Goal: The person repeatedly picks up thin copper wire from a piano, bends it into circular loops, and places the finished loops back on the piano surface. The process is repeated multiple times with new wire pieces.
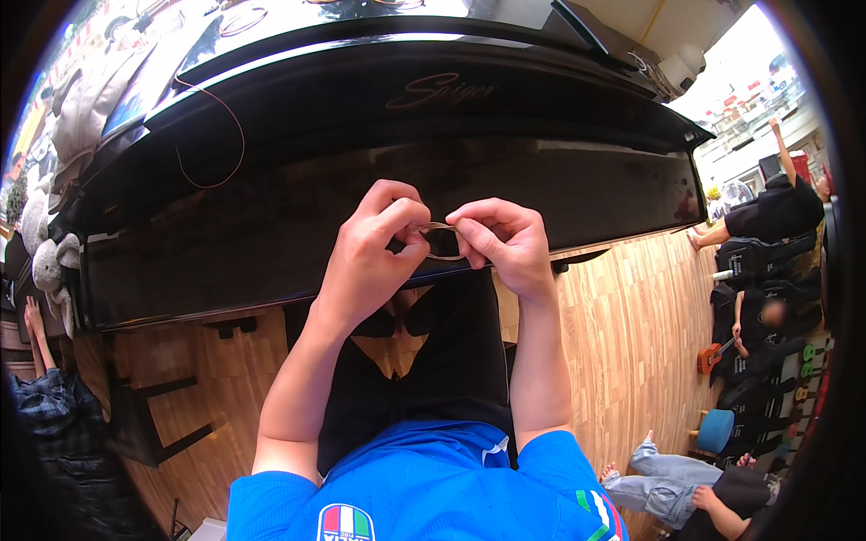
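Both of my hands are closed in pinches over the glossy black piano (298,207). Between them is a small loop of thin coppery wire (444,259), seemingly an instrument string wound into a coil. My left hand (379,239) grips the loop's left side between thumb and fingers. On the loop's right side, my right hand (507,242) pinches it with thumb and forefinger. Part of the coil is hidden behind my fingers. A similar loose wire (242,135) hangs in a curve over the piano front at the left.
More coiled wires (244,20) lie on the piano top. Grey plush toys (54,261) sit by its left end. People are around: one at lower left, several on the right near a small orange ukulele (713,357) and a blue stool (715,431). The floor is wood (622,352).
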`<act>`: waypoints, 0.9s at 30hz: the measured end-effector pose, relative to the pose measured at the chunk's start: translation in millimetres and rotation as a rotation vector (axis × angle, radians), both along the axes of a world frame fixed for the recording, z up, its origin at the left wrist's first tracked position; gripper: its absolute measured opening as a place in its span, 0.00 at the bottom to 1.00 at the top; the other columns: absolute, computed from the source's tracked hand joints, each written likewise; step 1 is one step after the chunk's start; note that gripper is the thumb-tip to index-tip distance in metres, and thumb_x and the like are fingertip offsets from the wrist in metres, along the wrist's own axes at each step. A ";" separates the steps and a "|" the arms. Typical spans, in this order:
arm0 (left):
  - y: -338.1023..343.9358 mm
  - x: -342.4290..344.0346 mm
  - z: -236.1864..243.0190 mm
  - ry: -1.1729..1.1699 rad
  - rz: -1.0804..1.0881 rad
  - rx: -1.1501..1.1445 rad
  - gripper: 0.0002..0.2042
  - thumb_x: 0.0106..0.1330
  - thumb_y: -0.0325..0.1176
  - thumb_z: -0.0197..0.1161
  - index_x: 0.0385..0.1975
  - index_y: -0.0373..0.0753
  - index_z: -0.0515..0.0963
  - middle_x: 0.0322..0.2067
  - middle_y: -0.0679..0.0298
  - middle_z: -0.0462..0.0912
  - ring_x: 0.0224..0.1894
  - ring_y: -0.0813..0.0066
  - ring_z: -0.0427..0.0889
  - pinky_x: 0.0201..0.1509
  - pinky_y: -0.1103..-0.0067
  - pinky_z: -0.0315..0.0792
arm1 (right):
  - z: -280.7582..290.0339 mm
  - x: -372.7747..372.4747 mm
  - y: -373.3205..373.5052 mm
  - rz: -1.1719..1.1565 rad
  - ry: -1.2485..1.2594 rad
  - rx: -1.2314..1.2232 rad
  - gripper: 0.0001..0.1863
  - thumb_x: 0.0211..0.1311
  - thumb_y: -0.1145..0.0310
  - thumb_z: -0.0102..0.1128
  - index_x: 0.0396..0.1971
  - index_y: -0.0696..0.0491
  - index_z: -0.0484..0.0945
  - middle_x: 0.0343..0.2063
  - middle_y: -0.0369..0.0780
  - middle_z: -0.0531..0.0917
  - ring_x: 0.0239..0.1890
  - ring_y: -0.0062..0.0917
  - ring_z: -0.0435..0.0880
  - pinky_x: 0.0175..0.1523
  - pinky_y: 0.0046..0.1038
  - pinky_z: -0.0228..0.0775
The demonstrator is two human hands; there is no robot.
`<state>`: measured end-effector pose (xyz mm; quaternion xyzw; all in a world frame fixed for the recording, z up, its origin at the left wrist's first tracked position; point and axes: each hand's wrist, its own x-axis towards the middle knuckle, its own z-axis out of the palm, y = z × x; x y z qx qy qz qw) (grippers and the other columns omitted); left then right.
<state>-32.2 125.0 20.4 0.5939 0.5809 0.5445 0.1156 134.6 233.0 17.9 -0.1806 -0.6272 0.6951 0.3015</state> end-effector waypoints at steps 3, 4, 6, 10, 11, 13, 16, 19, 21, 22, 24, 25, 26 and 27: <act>2.3 -3.1 -3.4 0.154 0.049 0.079 0.08 0.51 0.15 0.60 0.28 0.35 0.76 0.35 0.61 0.77 0.31 0.69 0.81 0.36 0.76 0.77 | 0.8 -1.1 -1.3 0.002 -0.016 0.021 0.07 0.65 0.75 0.61 0.40 0.58 0.84 0.25 0.35 0.82 0.23 0.11 0.76 0.27 0.13 0.67; 2.6 -4.4 -4.3 0.217 0.061 0.112 0.07 0.52 0.15 0.60 0.28 0.35 0.76 0.34 0.60 0.77 0.31 0.68 0.81 0.36 0.75 0.78 | 0.6 -1.2 -1.5 0.005 -0.020 0.024 0.07 0.65 0.75 0.61 0.40 0.58 0.84 0.25 0.35 0.83 0.24 0.11 0.76 0.27 0.13 0.68; 1.8 -4.8 -5.8 0.167 0.033 0.090 0.07 0.53 0.15 0.60 0.29 0.36 0.77 0.35 0.61 0.78 0.33 0.68 0.82 0.36 0.75 0.78 | 0.6 -1.1 -1.4 0.006 -0.025 0.034 0.07 0.65 0.74 0.62 0.40 0.58 0.84 0.26 0.34 0.83 0.25 0.11 0.77 0.28 0.13 0.68; 0.3 -3.8 -3.7 0.058 0.022 0.078 0.10 0.54 0.16 0.61 0.33 0.38 0.82 0.37 0.61 0.80 0.35 0.68 0.83 0.35 0.75 0.78 | -0.2 -1.2 -0.3 -0.012 -0.018 0.053 0.07 0.65 0.73 0.63 0.40 0.58 0.84 0.26 0.34 0.83 0.26 0.12 0.78 0.28 0.14 0.68; 0.5 -5.1 -4.2 0.061 0.017 0.074 0.11 0.54 0.16 0.61 0.34 0.39 0.83 0.37 0.61 0.80 0.35 0.68 0.83 0.35 0.76 0.78 | -0.6 -1.3 -0.1 -0.019 -0.014 0.054 0.07 0.65 0.73 0.63 0.40 0.58 0.84 0.26 0.34 0.83 0.26 0.12 0.78 0.28 0.14 0.69; 0.6 -9.1 -5.9 0.065 0.011 0.067 0.13 0.55 0.16 0.63 0.36 0.42 0.85 0.38 0.62 0.81 0.35 0.69 0.83 0.35 0.77 0.78 | -1.1 -1.8 0.0 -0.020 -0.002 0.048 0.07 0.65 0.73 0.63 0.40 0.57 0.84 0.26 0.34 0.83 0.26 0.11 0.78 0.28 0.13 0.68; -1.9 -10.8 -2.0 0.053 -0.011 0.006 0.14 0.55 0.17 0.64 0.38 0.44 0.86 0.38 0.62 0.81 0.35 0.71 0.83 0.35 0.78 0.77 | -1.8 -0.8 1.6 -0.016 0.008 0.037 0.07 0.65 0.72 0.63 0.40 0.57 0.84 0.25 0.34 0.82 0.25 0.11 0.77 0.28 0.13 0.68; -2.5 -15.6 -1.5 0.029 -0.080 -0.044 0.15 0.56 0.17 0.67 0.41 0.44 0.86 0.36 0.64 0.81 0.36 0.73 0.82 0.37 0.81 0.76 | -3.7 0.4 3.2 -0.006 0.028 0.025 0.07 0.65 0.72 0.62 0.40 0.58 0.84 0.24 0.34 0.82 0.24 0.11 0.76 0.28 0.13 0.67; -3.3 -16.5 1.0 -0.025 -0.120 -0.064 0.14 0.56 0.19 0.69 0.41 0.44 0.86 0.34 0.65 0.81 0.35 0.76 0.82 0.35 0.82 0.74 | -3.8 0.7 3.9 -0.002 0.039 0.015 0.07 0.66 0.72 0.62 0.40 0.58 0.84 0.24 0.34 0.82 0.24 0.11 0.76 0.28 0.12 0.67; -3.7 -17.0 2.6 -0.052 -0.139 -0.074 0.14 0.56 0.20 0.70 0.41 0.44 0.86 0.33 0.66 0.81 0.35 0.77 0.81 0.34 0.83 0.74 | -3.3 0.9 4.2 -0.001 0.040 0.009 0.07 0.66 0.73 0.62 0.40 0.58 0.84 0.24 0.34 0.82 0.24 0.11 0.76 0.28 0.12 0.67; -4.1 -19.7 4.5 -0.074 -0.167 -0.103 0.13 0.57 0.23 0.71 0.41 0.45 0.87 0.31 0.66 0.82 0.33 0.78 0.81 0.33 0.82 0.74 | -2.1 1.0 4.1 0.000 0.047 -0.002 0.07 0.66 0.73 0.61 0.40 0.58 0.84 0.23 0.34 0.82 0.23 0.11 0.76 0.27 0.12 0.67; -4.5 -21.3 5.3 -0.086 -0.181 -0.117 0.13 0.57 0.25 0.71 0.41 0.46 0.87 0.30 0.67 0.82 0.32 0.78 0.81 0.32 0.81 0.74 | -1.4 1.1 4.0 0.000 0.053 -0.007 0.07 0.66 0.73 0.61 0.40 0.58 0.84 0.23 0.34 0.82 0.23 0.11 0.75 0.27 0.12 0.67; -5.5 -23.1 7.0 -0.134 -0.205 -0.156 0.12 0.57 0.25 0.72 0.42 0.44 0.86 0.30 0.67 0.83 0.31 0.79 0.81 0.32 0.82 0.74 | -1.1 1.2 3.9 0.000 0.058 -0.012 0.07 0.66 0.73 0.61 0.40 0.58 0.83 0.23 0.34 0.82 0.22 0.11 0.75 0.27 0.12 0.67; -7.0 -25.4 8.8 -0.183 -0.229 -0.196 0.12 0.57 0.26 0.72 0.42 0.43 0.86 0.30 0.67 0.83 0.31 0.80 0.81 0.32 0.82 0.74 | -1.6 1.3 4.2 0.000 0.055 -0.009 0.07 0.66 0.73 0.60 0.40 0.58 0.83 0.23 0.34 0.82 0.22 0.11 0.75 0.27 0.12 0.67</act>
